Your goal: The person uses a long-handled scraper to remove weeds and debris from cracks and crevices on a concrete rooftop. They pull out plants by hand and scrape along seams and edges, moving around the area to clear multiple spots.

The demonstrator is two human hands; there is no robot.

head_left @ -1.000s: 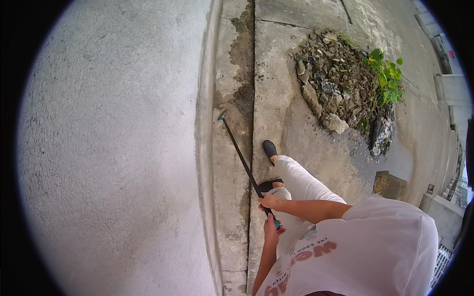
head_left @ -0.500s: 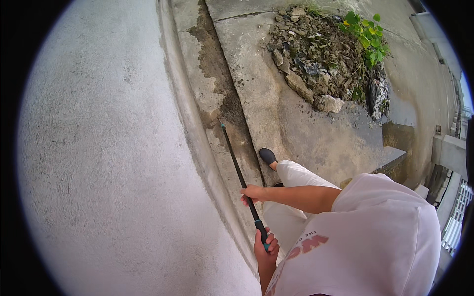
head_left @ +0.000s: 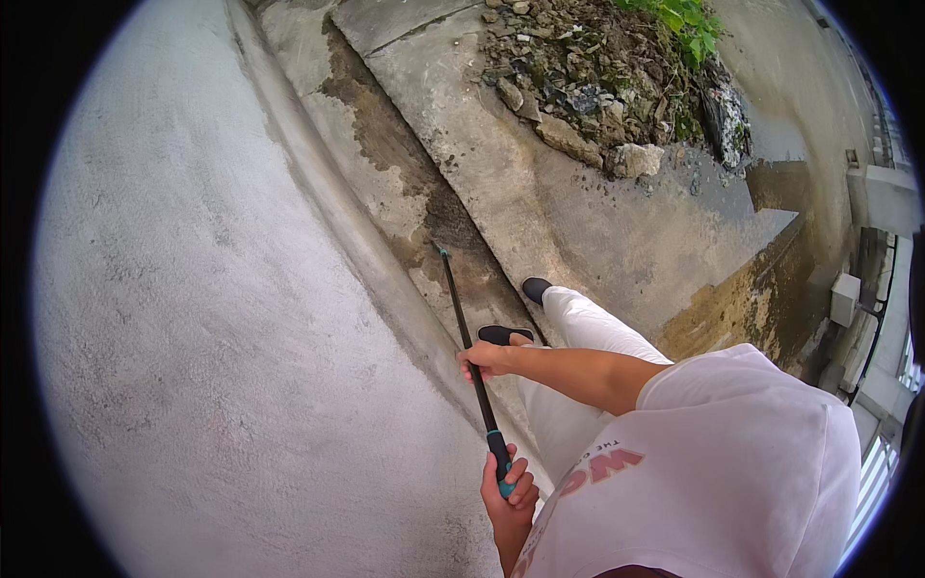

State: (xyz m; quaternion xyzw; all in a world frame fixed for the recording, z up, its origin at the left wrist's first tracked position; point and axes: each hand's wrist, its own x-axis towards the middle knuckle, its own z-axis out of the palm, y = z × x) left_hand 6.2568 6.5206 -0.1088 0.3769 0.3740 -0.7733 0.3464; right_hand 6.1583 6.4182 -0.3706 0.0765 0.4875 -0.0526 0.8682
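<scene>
Both of my hands grip a long black pole with teal bands. My left hand wraps its thick black-and-teal grip end, close to my shirt. Further up the shaft, my right hand is closed around it, the arm reaching across from the right. The pole slants up and away to a teal collar at its far end, over a dark, damp strip of concrete beside the wall. A thin piece seems to stick out past the collar, too small to name. Whether it touches the ground I cannot tell.
A rough pale wall runs along my left. A narrow crack or step edge crosses the concrete ahead. Rubble with green plants lies at the far right. Water stands near a concrete ledge. My dark shoes are beside the crack.
The view has turned and shifted slightly, so the wall and crack lean more. One of my shoes, mostly hidden before, now shows plainly near the pole. Both hands keep their hold.
</scene>
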